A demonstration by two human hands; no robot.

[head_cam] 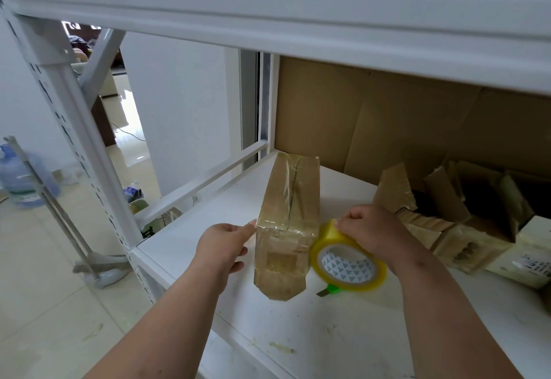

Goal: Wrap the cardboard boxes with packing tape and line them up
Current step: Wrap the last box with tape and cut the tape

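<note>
Far to the left of the left hand (225, 240), on the pale tiled floor, a blue water jug (18, 176) is seen blurred, and a mop (98, 271) is laid nearer, beside the perforated white upright (74, 128) of the shelf unit; the left hand is held at the left face of a tall cardboard box (284, 229), its thumb laid along the box's upper left edge and its fingers curled toward the box's side, though how firmly the box is gripped cannot be told; the box is stood directly between the two hands on the white shelf surface (298, 334), its brown card covered in glossy, wrinkled clear tape, with a dark seam run down its top; just right of the box, and under the right hand (371, 228), a roll of packing tape (347, 262) is leaned, yellowish and translucent around a white core printed with small blue triangles; the roll's upper rim is pinched by the curled fingers of the right hand; a green-handled cutter (331, 290) is partly hidden beneath the roll; further right of the right hand, a cluster of opened, tape-patched cardboard boxes (465, 208) is gathered, with flat brown cardboard sheets (387, 119) stood behind them against the back.
</note>
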